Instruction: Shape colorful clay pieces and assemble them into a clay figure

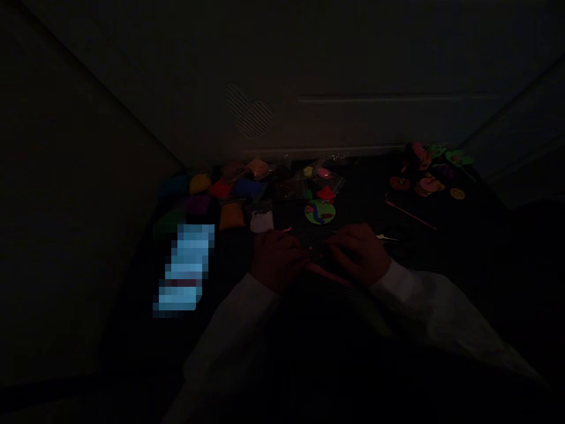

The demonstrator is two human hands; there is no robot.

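The scene is very dark. My left hand (277, 259) and my right hand (359, 254) meet over a dark table (441, 247), fingers curled together around a small dark piece with a pink strip (324, 272) beneath it. What exactly the fingers pinch is too dim to make out. Both arms wear pale long sleeves. Just beyond the hands lies a round green clay figure (320, 212) with red and blue parts.
Several coloured clay packets (220, 194) lie at the back left, clear bags (318, 176) behind the figure. Finished clay shapes (430, 171) sit at the back right, a thin pink stick (410, 215) near them. A glowing blurred screen (185, 268) lies left.
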